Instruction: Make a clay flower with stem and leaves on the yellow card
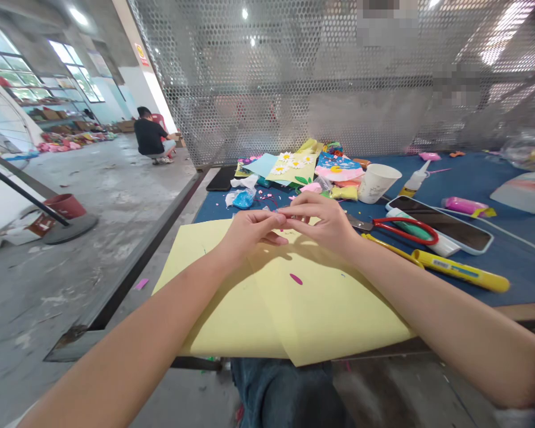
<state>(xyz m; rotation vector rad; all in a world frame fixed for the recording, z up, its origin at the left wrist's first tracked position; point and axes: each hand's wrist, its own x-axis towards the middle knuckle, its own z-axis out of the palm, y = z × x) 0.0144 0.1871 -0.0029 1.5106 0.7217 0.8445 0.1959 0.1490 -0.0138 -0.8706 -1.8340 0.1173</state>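
My left hand (249, 232) and my right hand (316, 221) meet above a pale yellow paper sheet (285, 303), their fingertips pinching a tiny craft piece (280, 217) that is mostly hidden. A pink foam petal (296, 279) lies on the sheet below them. Just beyond my right hand sit red-handled scissors (405, 230), and a yellow utility knife (461, 270) lies further right. Behind my hands are a bag of blue clay (243, 200) and a yellow card with white paper daisies (292, 166).
A blue mat (494, 279) covers the table, holding a paper cup (378, 182), a glue bottle (417, 177) and a phone (441, 223). A perforated metal screen (294, 77) stands behind it. A co-worker (150, 135) crouches on the concrete floor at back left.
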